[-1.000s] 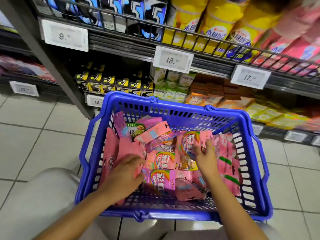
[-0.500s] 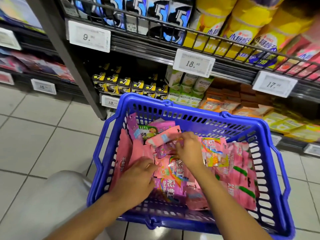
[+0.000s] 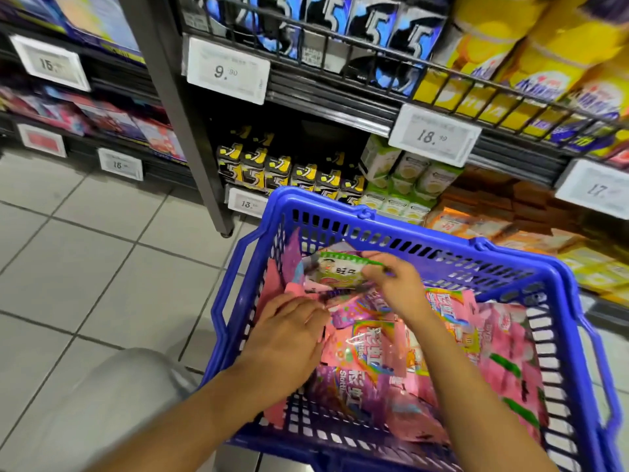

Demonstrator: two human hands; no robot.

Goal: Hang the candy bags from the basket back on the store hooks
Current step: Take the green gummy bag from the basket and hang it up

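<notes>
Basket [image 3: 343,212]: blue plastic one, sitting right in front of you on the tile floor [image 3: 85,267], pushed up near the bottom shelves.

Candy bags [image 3: 371,349]: still a loose heap inside the basket, mostly pink, a few rainbow-print ones in the middle, some pink-and-green ones along the right wall. None of them are on a hook from what you can see here.

Right hand [image 3: 398,287]: you've got it up near the far wall of the basket, fingers and thumb pinched on the edge of a green bag [image 3: 335,269]. That bag looks lifted a bit above the pile.

Left hand [image 3: 289,338]: palm down on the pink bags at the near-left side, fingertips reaching toward the bag your right hand has. Fingers look bent over a pink bag edge, but it's blurry and your hand covers it, so I honestly can't tell if you're gripping anything.

Shelves [image 3: 340,107]: dark wire racks behind the basket, with black-and-blue "5" packs [image 3: 371,25] up top, yellow bags [image 3: 531,63] to the right of those, small yellow-black packs [image 3: 282,172] low down.

Price tags [image 3: 227,70]: white, reading 9, 18, 17 and 13 along the shelf fronts.
</notes>
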